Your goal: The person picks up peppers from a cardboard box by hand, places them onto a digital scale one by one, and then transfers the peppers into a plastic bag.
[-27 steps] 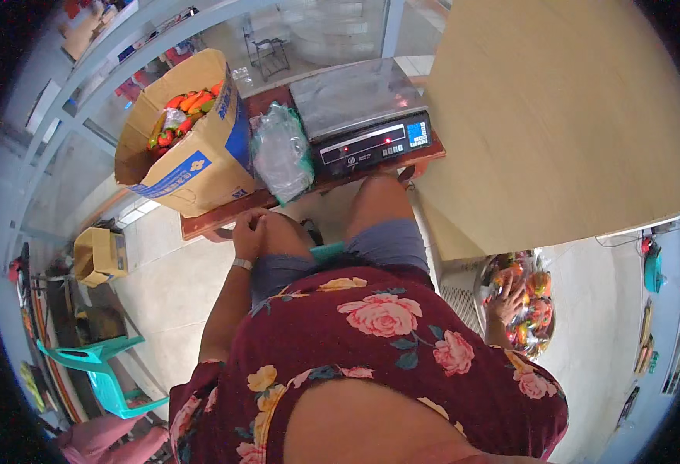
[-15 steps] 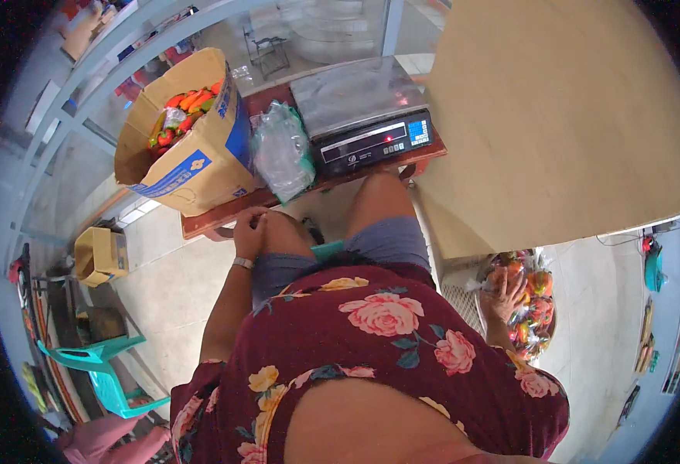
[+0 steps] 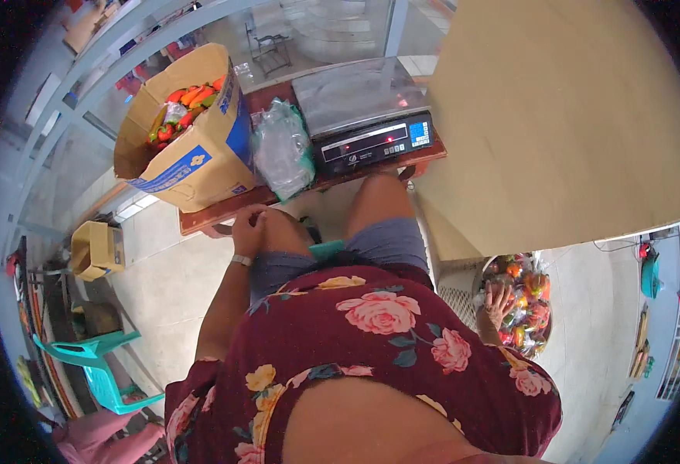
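My left hand point(image 3: 249, 223) rests on my left knee, loosely curled, with nothing visible in it. On my right, my right hand point(image 3: 497, 300) lies over a round basket point(image 3: 550, 329) heaped with red, orange and green peppers point(image 3: 537, 286) in clear plastic bags. Its fingers are spread on top of the bags, and I see no bag lifted. In front of me a low reddish-brown wooden table point(image 3: 201, 221) carries a black digital scale point(image 3: 363, 100) with a bare metal pan. Beside the scale lies a stack of clear plastic bags point(image 3: 282, 151).
An open cardboard box point(image 3: 208, 166) with loose peppers point(image 3: 189, 108) stands at the table's left end. A large cardboard sheet point(image 3: 556, 116) fills the upper right. On the left are a smaller box point(image 3: 96, 251) and a turquoise plastic chair point(image 3: 104, 363); glass panels stand behind the table.
My right hand has shifted slightly left and down over the bagged peppers, uncovering more of the basket's far side. My left hand stays on the knee.
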`<state>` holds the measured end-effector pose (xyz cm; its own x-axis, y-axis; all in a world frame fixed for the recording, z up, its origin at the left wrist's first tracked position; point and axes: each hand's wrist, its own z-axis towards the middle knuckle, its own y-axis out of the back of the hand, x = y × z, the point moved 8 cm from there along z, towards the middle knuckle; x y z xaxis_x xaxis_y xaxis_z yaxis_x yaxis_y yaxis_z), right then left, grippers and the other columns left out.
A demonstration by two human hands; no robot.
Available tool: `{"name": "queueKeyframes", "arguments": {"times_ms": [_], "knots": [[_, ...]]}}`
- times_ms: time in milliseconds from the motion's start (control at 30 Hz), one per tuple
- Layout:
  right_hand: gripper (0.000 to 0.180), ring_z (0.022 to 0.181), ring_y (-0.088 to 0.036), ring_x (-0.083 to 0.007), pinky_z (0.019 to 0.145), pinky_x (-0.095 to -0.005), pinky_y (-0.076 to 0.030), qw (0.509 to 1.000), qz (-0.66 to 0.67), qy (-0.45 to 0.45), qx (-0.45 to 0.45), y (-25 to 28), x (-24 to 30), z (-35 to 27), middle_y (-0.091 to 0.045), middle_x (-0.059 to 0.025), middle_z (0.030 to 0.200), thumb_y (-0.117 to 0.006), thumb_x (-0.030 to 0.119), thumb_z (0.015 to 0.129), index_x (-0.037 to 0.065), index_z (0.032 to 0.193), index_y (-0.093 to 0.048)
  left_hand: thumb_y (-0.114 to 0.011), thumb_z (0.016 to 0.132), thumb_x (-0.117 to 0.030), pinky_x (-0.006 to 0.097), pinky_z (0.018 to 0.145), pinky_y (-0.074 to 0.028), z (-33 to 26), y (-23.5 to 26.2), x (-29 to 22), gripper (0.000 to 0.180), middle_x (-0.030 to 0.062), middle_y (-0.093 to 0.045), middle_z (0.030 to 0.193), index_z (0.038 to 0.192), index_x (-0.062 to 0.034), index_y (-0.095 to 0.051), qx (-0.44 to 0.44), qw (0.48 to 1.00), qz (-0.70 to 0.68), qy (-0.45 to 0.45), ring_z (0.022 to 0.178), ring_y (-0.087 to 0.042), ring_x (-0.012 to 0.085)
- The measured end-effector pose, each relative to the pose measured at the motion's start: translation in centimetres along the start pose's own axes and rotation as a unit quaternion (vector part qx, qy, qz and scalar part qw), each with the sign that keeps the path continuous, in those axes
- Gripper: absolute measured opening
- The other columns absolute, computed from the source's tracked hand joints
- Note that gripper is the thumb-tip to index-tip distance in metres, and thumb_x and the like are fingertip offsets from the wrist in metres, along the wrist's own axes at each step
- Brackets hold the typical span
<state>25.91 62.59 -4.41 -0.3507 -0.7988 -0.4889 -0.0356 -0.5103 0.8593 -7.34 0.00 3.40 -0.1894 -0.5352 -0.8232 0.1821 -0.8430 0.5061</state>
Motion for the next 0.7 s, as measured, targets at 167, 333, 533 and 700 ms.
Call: {"name": "queueKeyframes", "arguments": {"times_ms": [167, 333, 533, 700], "knots": [[0.088, 0.139, -0.003, -0.0338, 0.107, -0.0603, 0.0, 0.978, 0.154, -0.044, 0.134, 4.8, -0.2, 1.6, -0.01, -0.013, 0.15, -0.063, 0.028, 0.069, 0.031, 0.144, -0.015, -0.064, 0.079, -0.013, 0.029, 0.067, -0.047, 0.0, 0.2, -2.6, 0.012, 0.0065, -0.061, 0.084, 0.09, -0.0084, -0.065, 0.001, 0.999, 0.033, -0.004, 0.074, -0.058, 0.0168], [0.092, 0.139, -0.003, -0.0336, 0.108, -0.0591, -0.001, 0.973, 0.164, -0.045, 0.157, 5.9, -0.1, 1.5, -0.012, -0.0135, 0.149, -0.065, 0.028, 0.065, 0.031, 0.143, -0.017, -0.063, 0.079, -0.012, 0.028, 0.069, -0.047, 0.1, 0.1, -2.2, 0.012, 0.0063, -0.062, 0.086, 0.09, -0.0065, -0.065, 0.0, 0.999, 0.038, 0.003, 0.075, -0.058, 0.0163], [0.082, 0.137, -0.01, -0.0342, 0.107, -0.0578, -0.005, 0.972, 0.222, 0.002, 0.082, 9.3, 2.3, 4.2, -0.019, -0.014, 0.147, -0.06, 0.025, 0.066, 0.026, 0.141, -0.026, -0.063, 0.079, -0.009, 0.028, 0.073, -0.049, -0.2, 0.7, -0.1, 0.015, 0.0073, -0.062, 0.089, 0.093, -0.0046, -0.065, -0.002, 0.998, -0.051, 0.034, 0.082, -0.06, 0.0164], [0.063, 0.128, -0.029, -0.0399, 0.103, -0.057, -0.018, 0.918, 0.35, 0.145, -0.117, 16.3, 9.8, 10.6, -0.032, -0.0166, 0.139, -0.053, 0.014, 0.073, 0.017, 0.134, -0.039, -0.062, 0.079, -0.007, 0.029, 0.075, -0.049, 2.6, 3.4, -5.1, 0.02, 0.0078, -0.062, 0.093, 0.099, -0.0045, -0.063, -0.006, 1.0, -0.013, -0.015, 0.086, -0.061, 0.0176]]}}
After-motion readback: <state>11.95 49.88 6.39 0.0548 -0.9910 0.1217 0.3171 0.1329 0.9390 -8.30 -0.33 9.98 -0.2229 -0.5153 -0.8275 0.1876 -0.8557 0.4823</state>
